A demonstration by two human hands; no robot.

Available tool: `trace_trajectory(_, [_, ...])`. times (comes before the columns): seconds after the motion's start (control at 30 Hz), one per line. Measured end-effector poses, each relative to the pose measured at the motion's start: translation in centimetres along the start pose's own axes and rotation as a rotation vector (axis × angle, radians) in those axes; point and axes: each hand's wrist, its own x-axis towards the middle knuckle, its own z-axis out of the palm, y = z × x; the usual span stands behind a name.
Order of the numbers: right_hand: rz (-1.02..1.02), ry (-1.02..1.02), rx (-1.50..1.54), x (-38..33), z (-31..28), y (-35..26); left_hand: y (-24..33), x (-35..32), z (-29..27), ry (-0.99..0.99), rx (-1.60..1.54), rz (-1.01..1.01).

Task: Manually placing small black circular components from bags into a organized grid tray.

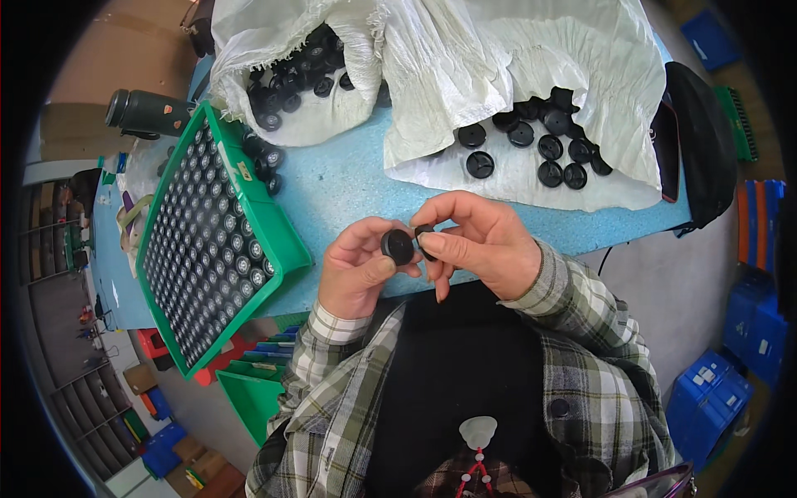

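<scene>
Over the near edge of the blue table, my left hand pinches a round black plastic cap between thumb and fingers, its flat face toward me. Close beside it, my right hand grips a second dark round part, mostly covered by my thumb and fingers. The two parts are side by side, and I cannot tell whether they touch. Left of my hands, a green tray holds tight rows of black round pieces with pale centres.
Two white woven sacks lie open at the back, spilling black caps and smaller round parts. A dark bottle lies beyond the tray. At right are a black bag and blue crates. A green bin sits below the table edge.
</scene>
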Motion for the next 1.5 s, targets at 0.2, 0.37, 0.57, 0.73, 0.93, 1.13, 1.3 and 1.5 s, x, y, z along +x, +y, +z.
trace_trajectory(0.2, [0.017, 0.024, 0.011, -0.4, -0.1, 0.3, -0.2, -0.2, 0.4, -0.021, 0.067, 0.02])
trace_trajectory(0.37, [0.039, 0.043, 0.033, -0.6, -0.1, 0.3, -0.4, -0.1, 1.1, -0.019, 0.087, 0.063])
trace_trajectory(0.57, [0.073, 0.061, 0.02, -0.8, -0.1, 0.4, -0.2, -0.3, 2.1, 0.071, 0.265, 0.123])
trace_trajectory(0.73, [0.088, 0.086, 0.013, -1.1, 0.1, 0.4, -0.2, -0.3, 2.0, 0.037, 0.346, 0.17])
trace_trajectory(0.93, [0.113, 0.127, -0.023, -1.1, 0.3, 0.6, -0.3, -0.3, 1.7, 0.032, 0.422, 0.214])
trace_trajectory(1.13, [0.126, 0.159, -0.04, -0.9, 0.5, 0.9, -0.5, -0.3, 1.3, 0.031, 0.483, 0.235])
trace_trajectory(1.3, [0.138, 0.171, -0.07, -0.8, 0.5, 1.0, -0.6, -0.3, 1.4, 0.049, 0.49, 0.227])
trace_trajectory(1.5, [0.076, 0.177, -0.13, -0.9, 0.6, 1.1, -0.7, -0.4, 1.4, 0.046, 0.49, 0.255])
